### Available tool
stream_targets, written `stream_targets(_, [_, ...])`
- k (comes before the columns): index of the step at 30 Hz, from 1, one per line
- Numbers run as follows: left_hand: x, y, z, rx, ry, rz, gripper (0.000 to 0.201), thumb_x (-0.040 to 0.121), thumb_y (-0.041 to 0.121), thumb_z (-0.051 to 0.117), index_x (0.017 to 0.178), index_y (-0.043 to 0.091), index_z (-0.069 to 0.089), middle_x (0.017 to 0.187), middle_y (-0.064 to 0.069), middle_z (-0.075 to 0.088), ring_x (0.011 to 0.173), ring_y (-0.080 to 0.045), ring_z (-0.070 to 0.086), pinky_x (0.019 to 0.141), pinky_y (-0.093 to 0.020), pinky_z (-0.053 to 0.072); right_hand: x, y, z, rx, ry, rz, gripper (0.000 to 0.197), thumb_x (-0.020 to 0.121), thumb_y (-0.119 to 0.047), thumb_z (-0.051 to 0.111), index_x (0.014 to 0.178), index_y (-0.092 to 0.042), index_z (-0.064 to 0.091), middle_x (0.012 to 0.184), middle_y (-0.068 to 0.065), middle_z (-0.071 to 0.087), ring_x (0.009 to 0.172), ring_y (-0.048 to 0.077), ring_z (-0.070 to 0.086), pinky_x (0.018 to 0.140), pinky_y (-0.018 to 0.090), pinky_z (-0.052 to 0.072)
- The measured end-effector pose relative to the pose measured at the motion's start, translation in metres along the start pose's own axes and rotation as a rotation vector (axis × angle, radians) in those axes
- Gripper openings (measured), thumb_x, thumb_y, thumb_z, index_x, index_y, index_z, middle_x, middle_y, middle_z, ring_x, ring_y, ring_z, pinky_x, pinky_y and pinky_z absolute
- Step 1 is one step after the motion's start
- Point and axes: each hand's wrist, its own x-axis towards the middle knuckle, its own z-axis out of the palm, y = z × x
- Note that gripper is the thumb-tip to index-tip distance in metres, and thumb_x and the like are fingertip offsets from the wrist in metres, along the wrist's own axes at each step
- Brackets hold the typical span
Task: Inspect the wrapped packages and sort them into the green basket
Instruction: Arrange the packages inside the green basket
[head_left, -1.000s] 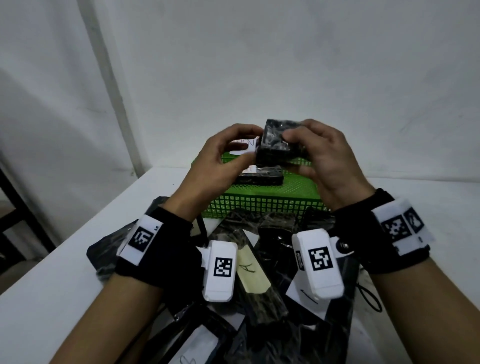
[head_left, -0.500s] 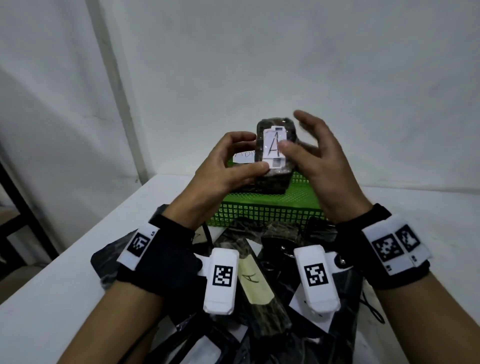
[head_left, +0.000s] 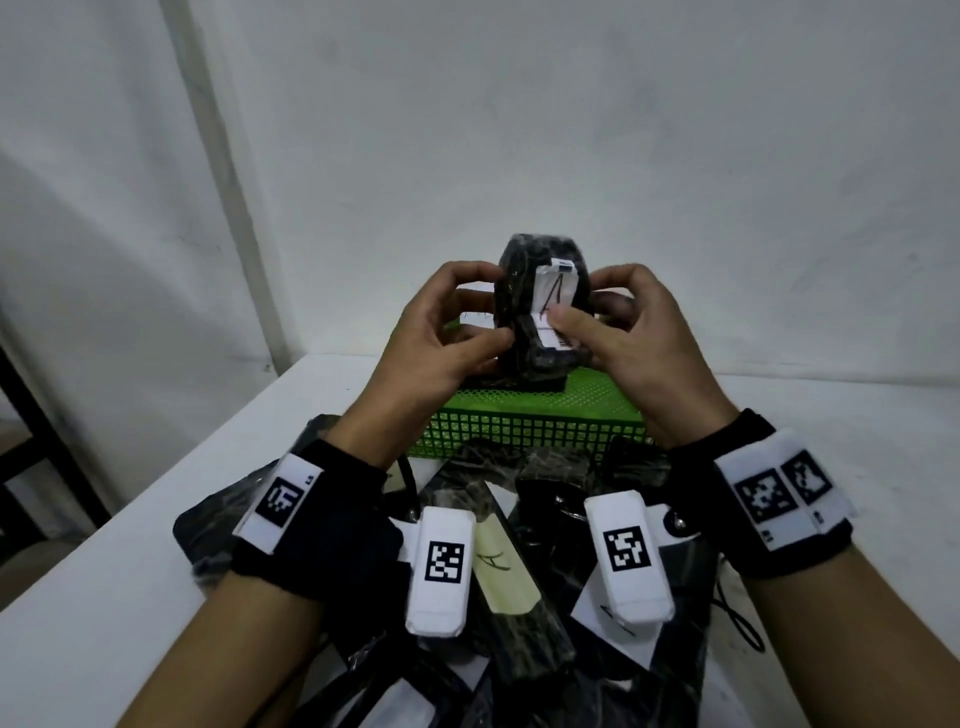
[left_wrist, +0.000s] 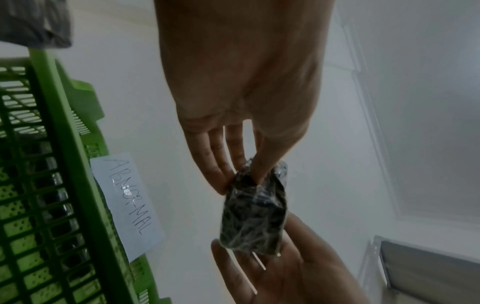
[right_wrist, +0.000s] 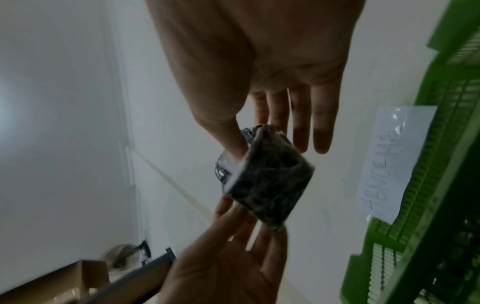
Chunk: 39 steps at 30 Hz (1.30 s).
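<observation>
Both hands (head_left: 447, 332) (head_left: 618, 332) pinch the wrapped package (head_left: 540, 306), thumb hiding its label's (head_left: 556, 291) lower half.

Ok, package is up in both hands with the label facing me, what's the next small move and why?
Probably lower the wrapped package into the green basket just beneath it: both hands, left hand and right hand, pinch it and its A label faces up, apparently read.

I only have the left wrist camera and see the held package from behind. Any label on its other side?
Observer: Yes. The head view shows a white label on the package, with a handwritten A and a barcode.
Operator: Is it covered?
Observer: Partly. The right hand has its thumb on the label's lower part.
Operator: More to sort?
Observer: Several wrapped packages lie on the table, on the near side of the green basket.
</observation>
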Motion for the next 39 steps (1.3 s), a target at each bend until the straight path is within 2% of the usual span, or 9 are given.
stream_targets(5, [-0.001, 0.002, 0.004, 0.11, 0.056, 0.103, 0.057, 0.086, -0.002, 0.072, 0.132, 0.021, 0.047, 0.108, -0.006, 0.066, 0.079, -0.015, 0.067, 0.068, -0.028, 0.057, -0.002, -0.004, 0.003, -0.063, -0.11, 0.068, 0.073, 0.062, -0.066, 0.077, 0.121, -0.026, 0.063, 0.122, -0.008, 0.069, 0.109, 0.015, 0.07, 0.092, 0.046, 0.058])
stream_targets(13, [0.001, 0.001, 0.003, 0.115, 0.073, 0.077, 0.032, 0.093, 0.006, 0.062, 0.123, 0.018, 0.06, 0.112, -0.004, 0.069, 0.098, -0.023, 0.068, 0.083, -0.042, 0.061, 0.003, -0.003, -0.001, 0.075, -0.012, 0.051, 0.015, 0.089, -0.006, 0.067, 0.103, -0.011, 0.068, 0.076, -0.004, 0.077, 0.072, 0.011, 0.073, 0.071, 0.032, 0.059])
stream_targets(16, [0.001, -0.004, 0.004, 0.106, 0.044, -0.031, 0.032, 0.087, 0.023, 0.068, 0.118, 0.021, 0.064, 0.114, -0.003, 0.067, 0.103, -0.021, 0.069, 0.084, -0.042, 0.06, 0.002, -0.003, 0.001, 0.154, -0.092, 0.09, 0.03, 0.09, -0.005, 0.069, 0.118, -0.011, 0.06, 0.095, 0.001, 0.077, 0.086, 0.015, 0.075, 0.077, 0.034, 0.06])
stream_targets(19, [0.001, -0.005, 0.002, 0.071, 0.057, -0.026, 0.021, 0.09, 0.012, 0.071, 0.108, 0.013, 0.062, 0.099, -0.003, 0.064, 0.09, -0.016, 0.069, 0.078, -0.036, 0.061, 0.001, 0.002, 0.002, -0.019, -0.02, 0.004, 0.04, 0.09, -0.023, 0.074, 0.123, -0.023, 0.052, 0.117, -0.001, 0.068, 0.104, 0.017, 0.069, 0.082, 0.035, 0.058])
stream_targets(24, [0.002, -0.004, 0.003, 0.131, 0.111, 0.059, 0.022, 0.085, 0.006, 0.075, 0.094, 0.012, 0.057, 0.08, 0.0, 0.056, 0.065, -0.013, 0.057, 0.056, -0.018, 0.049, -0.003, -0.001, 0.005, -0.002, -0.09, 0.044, 0.034, 0.091, -0.042, 0.07, 0.121, -0.026, 0.062, 0.117, -0.002, 0.07, 0.102, 0.014, 0.072, 0.076, 0.034, 0.06])
stream_targets(28, [0.001, -0.003, 0.004, 0.141, 0.059, 0.08, 0.014, 0.091, 0.004, 0.067, 0.094, 0.017, 0.062, 0.085, 0.003, 0.062, 0.073, -0.011, 0.06, 0.063, -0.02, 0.05, -0.002, 0.004, 0.009, 0.038, -0.041, 0.046, 0.041, 0.089, -0.019, 0.075, 0.127, -0.019, 0.056, 0.11, 0.002, 0.072, 0.089, 0.011, 0.075, 0.07, 0.025, 0.058])
stream_targets(32, [0.003, -0.004, 0.003, 0.135, 0.147, 0.08, 0.018, 0.091, 0.006, 0.059, 0.103, 0.02, 0.062, 0.09, 0.006, 0.059, 0.074, -0.006, 0.057, 0.064, -0.021, 0.05, 0.001, 0.003, 0.003, 0.175, 0.026, 0.069, 0.043, 0.084, 0.004, 0.073, 0.118, -0.015, 0.055, 0.09, 0.004, 0.077, 0.076, 0.016, 0.074, 0.066, 0.029, 0.058])
stream_targets(36, [0.004, -0.003, 0.003, 0.029, 0.046, -0.089, 0.021, 0.088, 0.019, 0.058, 0.108, 0.018, 0.06, 0.099, 0.0, 0.062, 0.075, -0.006, 0.064, 0.064, -0.025, 0.054, 0.002, 0.001, 0.002, 0.228, -0.03, 0.044, 0.034, 0.089, 0.006, 0.066, 0.107, -0.019, 0.053, 0.081, 0.0, 0.078, 0.074, 0.012, 0.074, 0.062, 0.024, 0.056])
stream_targets(39, [0.001, 0.0, 0.004, -0.011, 0.02, -0.084, 0.007, 0.097, 0.01, 0.058, 0.1, 0.015, 0.06, 0.092, -0.002, 0.067, 0.075, -0.011, 0.067, 0.062, -0.026, 0.055, 0.001, 0.001, 0.004, 0.178, -0.078, 0.044, 0.023, 0.094, -0.004, 0.065, 0.111, -0.018, 0.057, 0.092, 0.0, 0.078, 0.082, 0.01, 0.074, 0.068, 0.024, 0.056])
